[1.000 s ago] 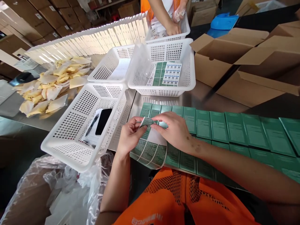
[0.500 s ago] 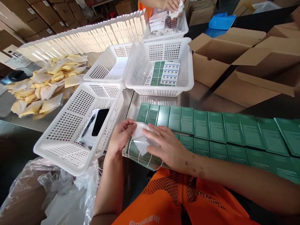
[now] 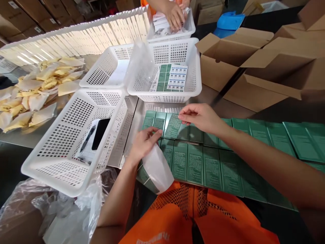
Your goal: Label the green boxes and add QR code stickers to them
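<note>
My left hand is closed on a curled label sheet, its white backing mostly facing up and green labels showing on the lower left. My right hand pinches the right edge of a single green label between thumb and fingers. That label is slightly tilted over a box near the left end of the back row. The left fingertips are close to its lower left edge; whether they touch it I cannot tell. Green boxes stand side by side in two rows beneath and right of both hands.
White baskets hold a phone and pen, paper, and label sheets. Yellowish packets lie at left, open cartons at right. Another person's hands work at a far basket. A plastic-lined bin is lower left.
My right hand has left the sheet and moved right and up over the back row, now with a green label. My left hand has shifted slightly right, and the sheet hangs below it.
</note>
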Motion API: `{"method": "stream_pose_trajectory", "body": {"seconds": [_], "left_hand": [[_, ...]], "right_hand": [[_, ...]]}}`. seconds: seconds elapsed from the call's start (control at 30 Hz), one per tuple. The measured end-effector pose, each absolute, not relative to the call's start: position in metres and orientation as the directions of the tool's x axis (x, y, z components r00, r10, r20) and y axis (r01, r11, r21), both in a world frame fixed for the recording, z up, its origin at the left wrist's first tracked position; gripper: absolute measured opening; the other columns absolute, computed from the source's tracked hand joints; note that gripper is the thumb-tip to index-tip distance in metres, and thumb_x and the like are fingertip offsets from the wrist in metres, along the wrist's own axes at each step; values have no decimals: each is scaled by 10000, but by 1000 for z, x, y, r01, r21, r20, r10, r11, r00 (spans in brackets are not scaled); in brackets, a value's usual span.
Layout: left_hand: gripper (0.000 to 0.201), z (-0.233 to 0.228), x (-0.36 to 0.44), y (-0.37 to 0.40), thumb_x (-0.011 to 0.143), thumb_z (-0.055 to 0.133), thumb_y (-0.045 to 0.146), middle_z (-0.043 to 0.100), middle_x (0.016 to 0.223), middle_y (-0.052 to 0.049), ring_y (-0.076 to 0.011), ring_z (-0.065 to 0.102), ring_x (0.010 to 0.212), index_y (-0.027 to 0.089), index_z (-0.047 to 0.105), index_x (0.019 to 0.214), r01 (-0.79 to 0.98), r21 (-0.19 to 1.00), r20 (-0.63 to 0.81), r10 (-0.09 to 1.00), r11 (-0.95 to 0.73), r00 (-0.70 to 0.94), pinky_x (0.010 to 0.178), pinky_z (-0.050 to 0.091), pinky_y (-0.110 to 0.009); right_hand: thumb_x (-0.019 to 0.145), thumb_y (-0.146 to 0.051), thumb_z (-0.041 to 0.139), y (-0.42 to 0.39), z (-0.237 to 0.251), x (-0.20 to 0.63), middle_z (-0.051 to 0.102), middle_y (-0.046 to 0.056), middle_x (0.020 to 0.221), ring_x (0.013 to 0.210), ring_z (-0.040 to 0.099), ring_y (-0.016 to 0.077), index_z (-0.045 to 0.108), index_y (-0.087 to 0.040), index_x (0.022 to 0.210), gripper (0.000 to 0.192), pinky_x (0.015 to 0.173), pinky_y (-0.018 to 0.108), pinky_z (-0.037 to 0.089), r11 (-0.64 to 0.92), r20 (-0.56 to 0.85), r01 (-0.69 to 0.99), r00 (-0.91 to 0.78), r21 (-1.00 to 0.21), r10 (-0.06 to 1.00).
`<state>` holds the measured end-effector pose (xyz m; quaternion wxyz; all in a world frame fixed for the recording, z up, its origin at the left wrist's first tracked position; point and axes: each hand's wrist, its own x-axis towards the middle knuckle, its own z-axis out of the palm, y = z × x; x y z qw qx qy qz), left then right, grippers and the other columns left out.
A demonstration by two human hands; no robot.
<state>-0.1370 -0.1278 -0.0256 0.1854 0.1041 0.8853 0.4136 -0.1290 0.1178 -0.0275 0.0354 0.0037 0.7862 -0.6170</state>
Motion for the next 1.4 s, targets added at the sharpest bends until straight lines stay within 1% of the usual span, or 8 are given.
{"method": "stream_pose_trajectory", "body": {"seconds": [0.07,0.2,0.3,0.53,1.0,1.07,1.2,1.4], "left_hand": [[373,-34,-138,-123,860,580,546,654,608,-7,-164,547,569,203,719,903,70,760,-255,395,647,-882,566,376,-279],[343,-51,-142,-118,876,534,512,555,580,16,-142,462,535,208,627,747,113,746,-248,432,657,-867,532,309,-268],[292,-58,-143,-111,875,508,433,533,578,18,-146,462,550,214,576,693,125,711,-248,413,692,-876,559,310,-274],[303,-59,-143,-102,861,510,363,512,550,14,-163,489,587,220,488,596,151,601,-258,369,785,-893,610,313,-293],[301,-52,-150,-89,860,557,282,515,547,2,-187,520,630,216,518,569,104,434,-387,289,895,-876,637,331,-307],[304,-50,-151,-87,863,551,264,528,561,-7,-198,531,656,217,522,564,129,383,-392,287,915,-874,643,326,-313],[356,-48,-150,-88,889,534,303,521,561,-9,-198,522,656,219,504,544,174,347,-415,317,921,-853,634,305,-314],[284,-33,-139,-105,821,539,271,475,541,20,-163,450,593,215,490,547,111,377,-396,268,920,-878,591,286,-291]], "right_hand": [[763,-395,772,119,-37,-137,684,10,629,551,621,142,692,-192,775,219,570,290,521,230,-76,63,-996,-971,-48],[749,-372,805,115,-50,-148,686,15,612,549,623,134,707,-176,769,220,572,274,523,236,-148,128,-987,-963,-66],[778,-328,783,114,-59,-156,694,15,621,558,631,136,730,-176,790,162,578,268,521,274,-196,171,-978,-946,-66],[807,-330,758,111,-68,-162,658,-14,573,582,606,139,760,-199,743,146,600,267,422,593,-141,109,-990,-798,-7],[811,-298,752,104,-81,-162,674,2,673,640,579,143,730,-187,697,161,622,282,376,638,-95,70,-995,-767,-5],[782,-286,776,102,-83,-159,672,15,750,678,575,154,711,-174,779,129,650,290,379,658,-21,30,-1000,-752,22],[716,-294,829,102,-86,-156,647,71,1022,755,565,176,554,-148,1149,533,662,295,369,700,58,25,-994,-713,95],[903,-411,640,91,-81,-151,621,129,1186,859,608,258,491,-141,1207,432,676,346,397,838,11,18,-1000,-545,29]]}}
